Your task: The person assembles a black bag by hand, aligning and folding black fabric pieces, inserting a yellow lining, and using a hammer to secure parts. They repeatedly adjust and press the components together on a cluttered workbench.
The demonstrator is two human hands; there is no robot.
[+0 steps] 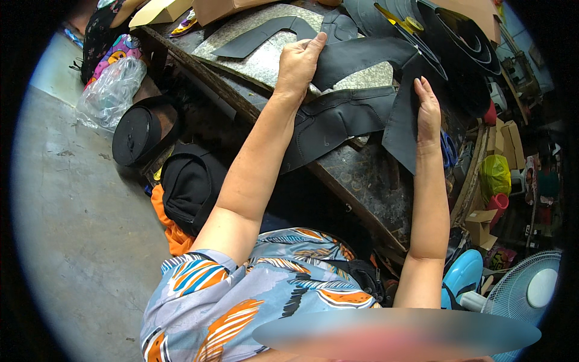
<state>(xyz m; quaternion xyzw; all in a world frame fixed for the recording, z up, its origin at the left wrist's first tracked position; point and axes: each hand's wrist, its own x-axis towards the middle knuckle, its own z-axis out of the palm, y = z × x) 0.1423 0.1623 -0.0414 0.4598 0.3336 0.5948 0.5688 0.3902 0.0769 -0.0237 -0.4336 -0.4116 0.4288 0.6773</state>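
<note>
My left hand (300,65) is closed, its thumb and fingers pinching one end of a curved black leather-like cut piece (356,58). From there the piece arches over to the right and bends down toward my right hand (428,111). The fingers of that hand press together at its edge, partly hidden by it. Below the held piece lies a black piece with stitched lines (344,117), overhanging the table's near edge. A flat curved black piece (259,40) rests on a pale speckled board (232,67), beyond my left hand.
The dark worktable (362,175) has a worn wooden edge. Large curled black sheets (464,36) stand at its far right, near a yellow object (413,24). A black roll (137,134) and a plastic bag (114,87) are at left. A fan (531,283) stands at lower right.
</note>
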